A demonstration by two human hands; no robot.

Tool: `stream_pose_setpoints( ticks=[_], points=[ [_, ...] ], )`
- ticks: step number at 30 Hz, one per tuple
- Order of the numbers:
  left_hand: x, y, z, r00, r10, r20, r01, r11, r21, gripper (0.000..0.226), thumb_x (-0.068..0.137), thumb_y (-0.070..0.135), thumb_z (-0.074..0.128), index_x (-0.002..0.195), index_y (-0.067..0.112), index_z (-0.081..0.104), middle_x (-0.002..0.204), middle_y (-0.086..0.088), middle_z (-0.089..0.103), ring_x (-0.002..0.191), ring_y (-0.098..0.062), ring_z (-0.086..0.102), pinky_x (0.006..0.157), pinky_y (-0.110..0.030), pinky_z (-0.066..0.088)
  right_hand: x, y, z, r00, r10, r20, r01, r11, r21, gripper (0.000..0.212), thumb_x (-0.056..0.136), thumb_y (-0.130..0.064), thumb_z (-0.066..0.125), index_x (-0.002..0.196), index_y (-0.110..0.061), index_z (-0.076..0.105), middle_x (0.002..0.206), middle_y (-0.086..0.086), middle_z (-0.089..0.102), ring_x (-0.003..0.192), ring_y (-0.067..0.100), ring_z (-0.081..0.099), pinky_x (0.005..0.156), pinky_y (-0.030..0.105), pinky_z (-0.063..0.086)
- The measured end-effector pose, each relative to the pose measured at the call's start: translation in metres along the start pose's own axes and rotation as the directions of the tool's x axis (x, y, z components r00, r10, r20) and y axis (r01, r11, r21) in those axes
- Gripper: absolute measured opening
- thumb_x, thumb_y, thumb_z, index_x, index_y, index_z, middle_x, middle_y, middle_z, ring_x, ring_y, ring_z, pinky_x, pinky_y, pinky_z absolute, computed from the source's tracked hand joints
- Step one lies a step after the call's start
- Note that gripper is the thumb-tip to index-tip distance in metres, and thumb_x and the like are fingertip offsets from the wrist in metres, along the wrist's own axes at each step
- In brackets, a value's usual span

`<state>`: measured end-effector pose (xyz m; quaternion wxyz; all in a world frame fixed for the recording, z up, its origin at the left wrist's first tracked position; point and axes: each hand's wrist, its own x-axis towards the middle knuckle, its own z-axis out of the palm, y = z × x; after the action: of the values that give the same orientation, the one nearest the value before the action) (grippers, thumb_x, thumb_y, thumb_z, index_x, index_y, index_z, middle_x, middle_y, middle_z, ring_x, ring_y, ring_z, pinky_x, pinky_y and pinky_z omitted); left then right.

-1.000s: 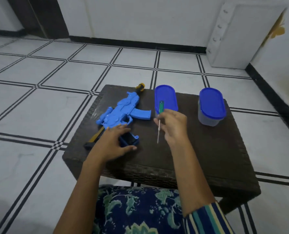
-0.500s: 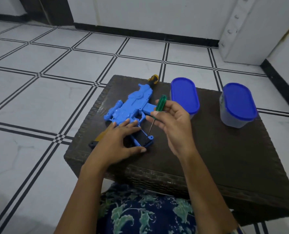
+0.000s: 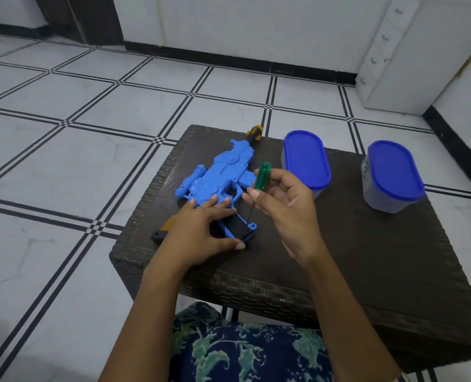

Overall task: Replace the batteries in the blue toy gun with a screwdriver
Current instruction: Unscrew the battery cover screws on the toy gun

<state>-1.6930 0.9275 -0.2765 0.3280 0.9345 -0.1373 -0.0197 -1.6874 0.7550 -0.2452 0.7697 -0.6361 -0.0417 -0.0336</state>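
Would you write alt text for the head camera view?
A person's right hand holds a green-handled screwdriver with its tip at the grip of a blue toy gun, which the left hand presses onto a dark table. Two blue-lidded containers stand beside.

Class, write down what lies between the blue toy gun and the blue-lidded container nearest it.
In the head view, the right hand holding the green-handled screwdriver sits between the toy gun and that container.

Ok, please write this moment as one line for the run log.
left hand: presses blue toy gun on table | right hand: holds green screwdriver, tip down at gun's grip | blue-lidded containers: lids on
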Motion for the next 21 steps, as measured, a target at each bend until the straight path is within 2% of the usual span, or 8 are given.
stream_pose_setpoints(
  ticks=[3,6,10,13,15,17,19,21],
  points=[
    [0.001,0.006,-0.003,0.999,-0.04,0.035,0.039,0.999,0.01,0.074,0.066,0.052,0.079,0.133,0.033,0.053,0.149,0.019,0.035,0.143,0.0,0.017,0.12,-0.036,0.007,-0.001,0.003,-0.001,1.0,-0.02,0.007,0.02,0.999,-0.03,0.027,0.085,0.007,0.066,0.105,-0.01,0.064,0.102,0.01,0.071,0.104,0.03,0.068,0.093,0.046,0.055],
    [0.0,0.014,-0.008,0.996,-0.068,0.066,0.066,0.997,0.037,0.075,0.068,0.048,0.079,0.136,0.032,0.051,0.151,0.017,0.031,0.143,-0.002,0.015,0.119,-0.037,0.01,-0.001,0.004,0.002,0.999,-0.044,0.025,0.046,0.996,-0.08,0.03,0.084,0.006,0.069,0.11,-0.008,0.063,0.103,0.01,0.071,0.101,0.025,0.068,0.092,0.045,0.055],
    [-0.007,0.012,-0.007,0.998,-0.046,0.05,0.048,0.998,-0.034,0.064,0.078,0.044,0.073,0.136,0.031,0.05,0.148,0.022,0.032,0.133,0.011,0.008,0.12,-0.034,0.005,-0.001,0.005,0.006,0.995,-0.077,0.059,0.084,0.988,-0.13,0.039,0.085,0.006,0.068,0.121,-0.006,0.059,0.108,0.014,0.068,0.098,0.019,0.068,0.088,0.04,0.056],
    [-0.002,0.003,-0.005,0.999,-0.022,0.035,0.024,0.999,-0.049,0.049,0.085,0.037,0.068,0.132,0.03,0.056,0.146,0.016,0.04,0.138,0.006,0.017,0.119,-0.042,0.013,0.0,0.005,0.006,0.983,-0.159,0.091,0.173,0.97,-0.174,0.058,0.087,0.008,0.063,0.133,-0.026,0.052,0.11,0.018,0.059,0.095,0.021,0.068,0.086,0.038,0.058],
    [0.005,0.0,-0.005,0.998,-0.039,0.047,0.041,0.998,-0.055,0.047,0.083,0.032,0.071,0.129,0.029,0.059,0.144,0.015,0.045,0.14,0.002,0.024,0.118,-0.04,0.019,0.001,0.005,0.004,0.971,-0.199,0.131,0.223,0.954,-0.202,0.066,0.089,0.008,0.061,0.133,-0.039,0.048,0.104,0.005,0.06,0.093,0.022,0.068,0.087,0.039,0.058],
    [0.01,-0.001,-0.004,0.997,-0.05,0.053,0.054,0.997,-0.063,0.048,0.081,0.03,0.074,0.127,0.028,0.06,0.142,0.014,0.048,0.139,0.002,0.027,0.117,-0.035,0.023,0.002,0.005,0.002,0.966,-0.2,0.165,0.234,0.948,-0.216,0.061,0.09,0.009,0.058,0.131,-0.036,0.052,0.101,-0.01,0.06,0.098,0.022,0.068,0.088,0.044,0.058],
    [0.011,-0.002,-0.003,0.997,-0.051,0.053,0.054,0.998,-0.045,0.05,0.08,0.031,0.075,0.127,0.029,0.06,0.143,0.014,0.047,0.139,0.002,0.026,0.115,-0.033,0.026,0.001,0.005,0.001,0.965,-0.201,0.168,0.238,0.94,-0.244,0.058,0.089,0.01,0.056,0.13,-0.031,0.054,0.107,-0.006,0.059,0.104,0.02,0.066,0.089,0.046,0.057],
    [0.011,-0.002,-0.003,0.996,-0.058,0.062,0.059,0.998,-0.012,0.052,0.079,0.035,0.075,0.128,0.032,0.059,0.144,0.015,0.044,0.14,0.001,0.025,0.114,-0.036,0.027,0.0,0.003,0.002,0.962,-0.217,0.169,0.256,0.931,-0.262,0.056,0.088,0.012,0.056,0.13,-0.024,0.056,0.111,0.005,0.06,0.108,0.015,0.064,0.086,0.037,0.058]
  ],
)
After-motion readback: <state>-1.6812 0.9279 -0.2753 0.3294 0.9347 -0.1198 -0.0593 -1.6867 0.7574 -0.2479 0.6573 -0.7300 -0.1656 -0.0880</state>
